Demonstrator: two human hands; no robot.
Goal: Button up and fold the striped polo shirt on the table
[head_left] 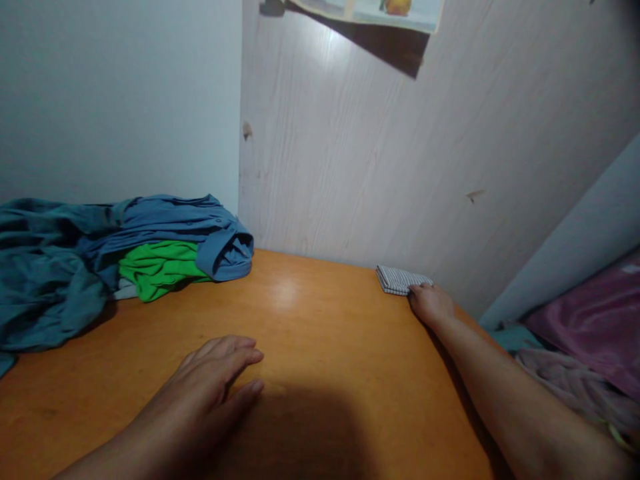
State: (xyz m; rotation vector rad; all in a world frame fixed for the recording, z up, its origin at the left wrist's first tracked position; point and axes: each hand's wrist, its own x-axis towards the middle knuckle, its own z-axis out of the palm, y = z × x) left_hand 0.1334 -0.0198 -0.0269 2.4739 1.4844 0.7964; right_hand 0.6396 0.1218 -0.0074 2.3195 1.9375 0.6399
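Observation:
My left hand (217, 377) lies flat on the orange wooden table (320, 333), fingers stretched out, holding nothing. My right hand (430, 303) reaches to the table's far right corner, where its fingers touch the near edge of a small folded cloth (400, 279) with fine grey and white stripes. Those fingers curl down at the cloth's edge and I cannot see whether they grip it. At the far left of the table sits a heap of clothes: a blue shirt (175, 227), a green garment (157, 267) under it and a teal garment (40, 280).
A pale wood-grain panel (375, 153) rises behind the table, with a white wall (120, 100) to its left. A paper sheet (375, 12) hangs at the top. To the right lies a bed with purple bedding (595, 320) and a grey fabric.

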